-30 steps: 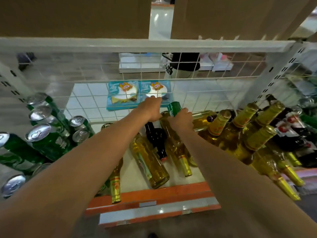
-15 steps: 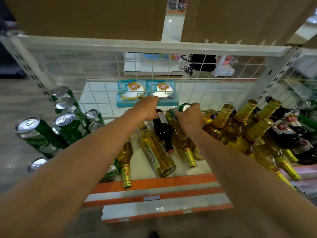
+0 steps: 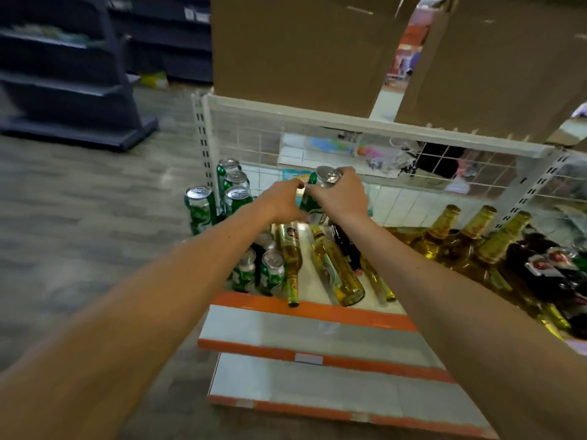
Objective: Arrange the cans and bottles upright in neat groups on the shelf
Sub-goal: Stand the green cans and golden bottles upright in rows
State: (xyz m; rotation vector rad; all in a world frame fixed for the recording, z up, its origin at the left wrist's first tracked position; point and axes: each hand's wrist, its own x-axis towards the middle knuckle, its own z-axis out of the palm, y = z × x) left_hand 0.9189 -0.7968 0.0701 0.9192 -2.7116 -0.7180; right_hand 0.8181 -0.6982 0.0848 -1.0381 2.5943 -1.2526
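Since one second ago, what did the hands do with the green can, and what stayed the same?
The right hand took hold of the green can at the back of the shelf and lifted it above the lying bottles; the left hand now grips its side. The lying bottles, the standing cans and standing bottles stayed put.

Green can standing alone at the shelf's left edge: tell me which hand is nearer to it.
Left. The left hand is to the right of the edge can; the right hand is farther right, beyond the held can.
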